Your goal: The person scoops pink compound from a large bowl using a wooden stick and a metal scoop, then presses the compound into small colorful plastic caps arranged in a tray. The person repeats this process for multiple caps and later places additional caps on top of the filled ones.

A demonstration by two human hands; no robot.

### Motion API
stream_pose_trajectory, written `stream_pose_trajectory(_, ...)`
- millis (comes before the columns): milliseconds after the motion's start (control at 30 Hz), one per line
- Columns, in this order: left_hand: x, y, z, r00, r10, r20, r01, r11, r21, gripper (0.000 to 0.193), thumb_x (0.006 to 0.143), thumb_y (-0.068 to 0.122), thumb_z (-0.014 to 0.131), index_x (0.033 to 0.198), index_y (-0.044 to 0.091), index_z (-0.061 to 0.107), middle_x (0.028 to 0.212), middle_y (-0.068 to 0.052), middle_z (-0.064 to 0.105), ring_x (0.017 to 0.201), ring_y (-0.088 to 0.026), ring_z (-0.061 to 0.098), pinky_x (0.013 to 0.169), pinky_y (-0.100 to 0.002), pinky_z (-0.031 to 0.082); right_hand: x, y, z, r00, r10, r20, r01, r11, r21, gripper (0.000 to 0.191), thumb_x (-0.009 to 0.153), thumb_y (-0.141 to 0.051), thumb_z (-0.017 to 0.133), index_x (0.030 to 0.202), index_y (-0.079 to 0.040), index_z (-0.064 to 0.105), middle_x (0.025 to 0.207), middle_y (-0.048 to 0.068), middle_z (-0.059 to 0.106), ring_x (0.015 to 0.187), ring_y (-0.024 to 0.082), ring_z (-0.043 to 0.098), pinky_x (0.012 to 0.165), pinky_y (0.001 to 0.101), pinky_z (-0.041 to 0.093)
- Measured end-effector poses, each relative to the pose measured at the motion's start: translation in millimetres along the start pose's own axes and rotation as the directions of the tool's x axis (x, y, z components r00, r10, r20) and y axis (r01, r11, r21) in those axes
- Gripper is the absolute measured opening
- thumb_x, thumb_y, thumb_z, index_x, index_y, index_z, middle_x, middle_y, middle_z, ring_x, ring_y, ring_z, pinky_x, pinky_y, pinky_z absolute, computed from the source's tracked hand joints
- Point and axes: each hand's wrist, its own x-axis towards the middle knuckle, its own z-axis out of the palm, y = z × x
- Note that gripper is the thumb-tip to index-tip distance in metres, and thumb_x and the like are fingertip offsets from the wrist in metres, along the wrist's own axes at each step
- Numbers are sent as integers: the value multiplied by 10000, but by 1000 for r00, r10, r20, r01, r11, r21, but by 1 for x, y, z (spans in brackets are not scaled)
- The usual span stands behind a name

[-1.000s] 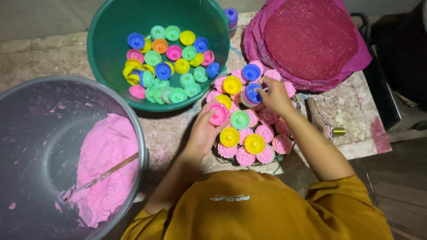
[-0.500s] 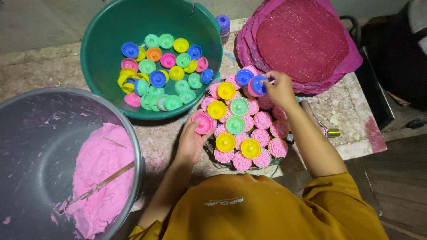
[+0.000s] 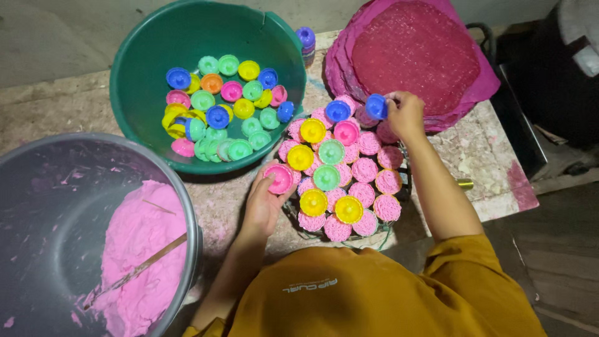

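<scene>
Setting: small home-style food workshop, work done low on a rough stone slab [image 3: 480, 156]. Evidence: large grey basin [image 3: 37, 206] of pink dough [image 3: 140, 249], green tub [image 3: 187, 37] of coloured plastic moulds [image 3: 218, 115], stacked pink lacy rounds [image 3: 415, 53], moulded pink cakes [image 3: 365, 193] on a rack.

A round tray [image 3: 399, 187] sits in the middle, just before the person, crowded with small moulded cakes [image 3: 365, 170] and caps [image 3: 313, 130]. Behind it to the left stands a basin [image 3: 143, 131] with loose caps heaped inside. Farther left and nearer, a large bowl [image 3: 37, 181] holds dough [image 3: 140, 249] with a stick [image 3: 137, 269] lying in it. Behind the tray to the right lies a stack of flat sheets [image 3: 415, 56]. The left hand [image 3: 265, 203] rests at the tray's left edge, the right hand [image 3: 405, 115] at its far edge
</scene>
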Motion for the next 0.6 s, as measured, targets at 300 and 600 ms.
stream_pose_trajectory(300,1,-3,6,999,-36,-39,37,999,35,438,998,170,490,1428,88,480,1359,-126,561,1263,-271,576,1074,-517,495,1,0,29,999,-34,-10,33,998,-44,114,880,-36,695,973,4,747,923,246,721,880,407,717,802,475,554)
stream_pose_trajectory(600,3,-8,1,999,-29,-33,30,1000,3,434,1007,140,476,1435,66,473,1372,-147,553,1275,-277,564,1090,-520,488,-18,-13,18,1000,-10,23,13,991,-130,194,888,-102,742,1053,1,738,963,222,732,877,358,716,790,430,556)
